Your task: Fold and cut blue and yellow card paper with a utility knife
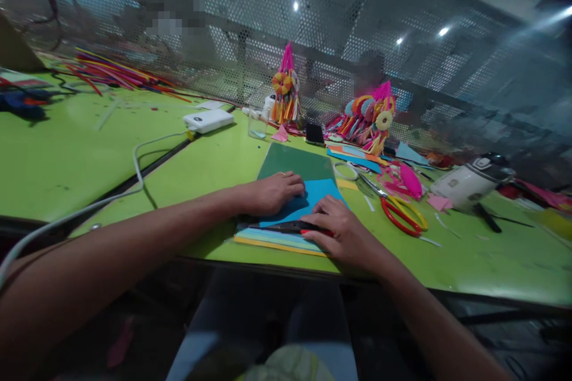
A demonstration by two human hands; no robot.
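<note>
My left hand [270, 193] is on a blue sheet of paper [319, 193], its fingers bent and close together, pressing on the sheet. Under my right hand [342, 226] is a long dark tool with a red handle [290, 227]; my fingers are closed around its handle end. The tool lies across the blue sheet near the table's front edge, and its exact kind is hard to make out. Below the blue sheet show the edges of light blue and yellow paper [281, 244]. A green sheet [297, 164] extends behind my left hand.
Red-and-yellow-handled scissors [404, 214] lie right, beside a white ring [346, 171]. A white power bank [208, 121] with a cable [138, 158], a clear cup [258, 125], a phone [314, 133] and colourful tasselled decorations [286, 86] stand behind. A white flask-like container [469, 181] lies far right.
</note>
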